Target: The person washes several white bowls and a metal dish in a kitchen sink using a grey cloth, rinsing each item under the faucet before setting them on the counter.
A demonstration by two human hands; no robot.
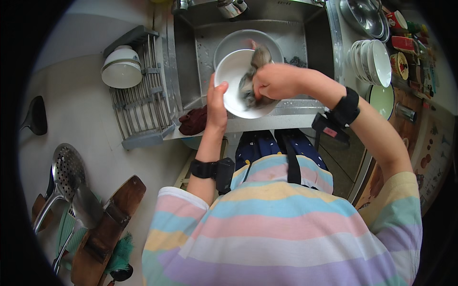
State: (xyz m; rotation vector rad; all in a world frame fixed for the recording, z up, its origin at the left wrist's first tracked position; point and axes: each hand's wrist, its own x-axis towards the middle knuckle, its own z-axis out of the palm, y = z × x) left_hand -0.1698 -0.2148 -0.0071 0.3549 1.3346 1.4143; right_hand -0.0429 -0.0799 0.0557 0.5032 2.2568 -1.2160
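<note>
A white bowl (pixel 234 73) is tilted above the near edge of the steel sink, its inside facing up. My left hand (pixel 217 102) grips its left rim, the thumb lying over the edge. Inside the bowl, my right hand (pixel 273 81) is closed around a greyish-green cloth (pixel 247 85), blurred by motion. Part of the cloth sticks up beyond my fist over the bowl's far rim. Behind the bowl, a large round basin (pixel 229 40) rests in the sink (pixel 186 89), partly hidden by the bowl and my right hand.
The faucet (pixel 232 8) overhangs the sink's far side. Left of it, bowls (pixel 121 71) sit on a metal rack (pixel 143 103), near a dark red cloth (pixel 193 121). Several white plates (pixel 380 63) stand to the right, beside a pale green dish (pixel 380 100) and steel lids (pixel 361 18).
</note>
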